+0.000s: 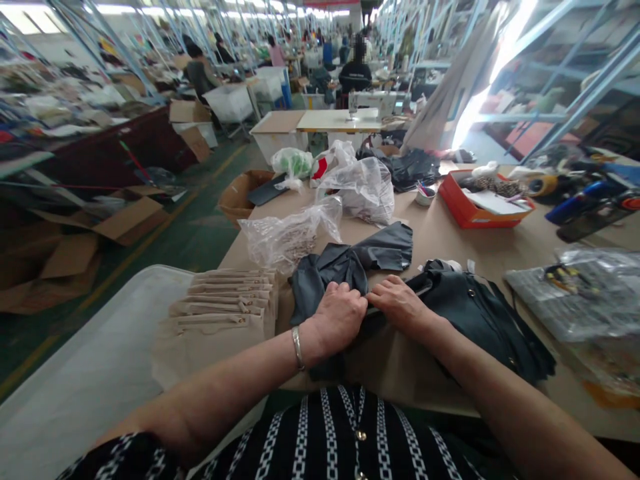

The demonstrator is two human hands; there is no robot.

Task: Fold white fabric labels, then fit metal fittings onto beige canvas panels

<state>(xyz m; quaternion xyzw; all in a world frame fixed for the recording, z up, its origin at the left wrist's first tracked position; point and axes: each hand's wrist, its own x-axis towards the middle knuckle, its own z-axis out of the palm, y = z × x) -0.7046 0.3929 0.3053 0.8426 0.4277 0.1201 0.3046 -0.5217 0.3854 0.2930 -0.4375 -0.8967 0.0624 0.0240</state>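
A crumpled dark grey fabric piece (325,273) lies in front of me on the table. My left hand (343,313), with a bracelet at the wrist, is curled closed on its near edge. Close beside it, thumb side inward, my right hand (397,303) is also closed on the dark fabric. The fingertips and the exact edge they pinch are partly hidden. To the right, by my right forearm, rests a stack of dark green-black pieces (475,307) with small metal snaps. Left of my left hand sits a pile of beige zippered pieces (220,313), overlapping in a row.
Clear plastic bags (295,233) with contents stand behind the fabric. Further right are an orange-red box (485,200), a small cup (425,195) of tools, and a plastic-wrapped stack (580,293). A cardboard box (245,190) adjoins the table's far left. People sit at sewing stations beyond.
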